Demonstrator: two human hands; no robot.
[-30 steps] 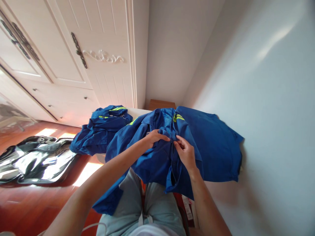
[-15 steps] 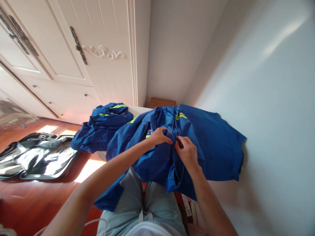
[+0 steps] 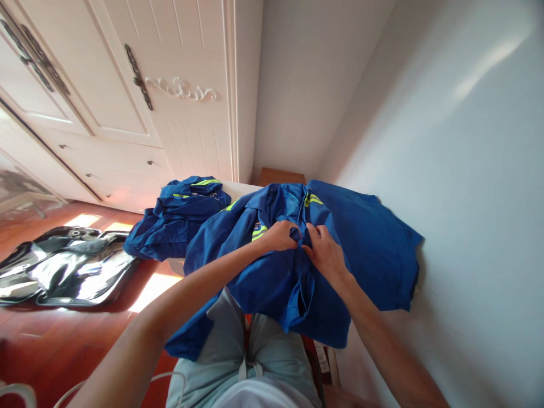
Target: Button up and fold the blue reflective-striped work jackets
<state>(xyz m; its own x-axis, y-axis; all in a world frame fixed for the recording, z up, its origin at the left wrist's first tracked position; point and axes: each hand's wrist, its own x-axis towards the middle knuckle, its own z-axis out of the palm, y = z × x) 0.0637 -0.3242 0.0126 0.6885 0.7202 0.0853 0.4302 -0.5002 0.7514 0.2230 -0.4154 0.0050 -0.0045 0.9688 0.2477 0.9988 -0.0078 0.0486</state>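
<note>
The right forearm has swung outward to the right since the earlier frame; both hands remain at the blue jacket's front edge.

The blue jacket (image 3: 259, 286) lies at centre, its near side draping over pale trousers (image 3: 276, 345); a second blue garment (image 3: 168, 229) is heaped to its left. The left hand (image 3: 280, 236) pinches cloth narrowly, and the right hand (image 3: 326, 252), just beside it, grips the edge between thumb and fingers. Any button there is hidden. Working well here probably means keeping both pinches close, the cloth slack and its layers level.

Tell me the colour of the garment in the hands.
Blue garment with yellow-green stripes; head view shows it best.
</note>
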